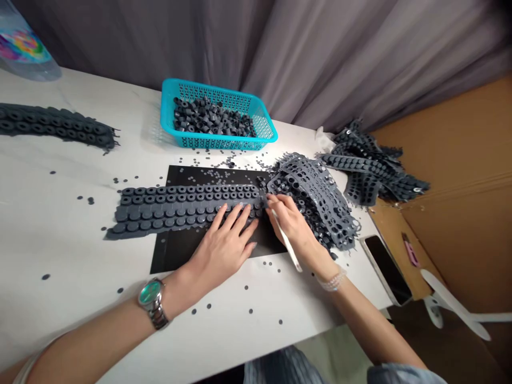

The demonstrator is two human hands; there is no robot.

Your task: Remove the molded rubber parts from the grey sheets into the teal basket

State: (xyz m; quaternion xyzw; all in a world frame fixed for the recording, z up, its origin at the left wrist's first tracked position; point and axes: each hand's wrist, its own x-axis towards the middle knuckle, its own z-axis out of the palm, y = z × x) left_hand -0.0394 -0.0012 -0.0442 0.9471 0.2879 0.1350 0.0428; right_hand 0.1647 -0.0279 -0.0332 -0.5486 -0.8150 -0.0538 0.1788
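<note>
"What does the head view give you?"

"I have a flat black rectangular mat (180,256) on the white tabletop (136,357). A long dark-grey rubbery strip with rows of raised round studs (176,207) lies across it, its left end reaching past the mat's left edge."

"And the hands?"

"My left hand (224,245) rests over the mat, fingers spread, fingertips on the strip's near side. My right hand (294,226) is closed around a slim white pen-like tool (288,245) at the strip's right end, over the mat's right part. I can't tell what its tip touches; the fingers hide it."

"What's around the mat?"

"Beyond it stands a turquoise plastic mesh basket (224,143), holding many small dark cylindrical pieces (216,117). At its right, a heap of grey perforated rubbery sheets (316,194) partly overlaps it. Farther right lies a phone with a black screen (388,269). Small dark flat discs (208,306) are scattered on its near side and its far side."
</note>
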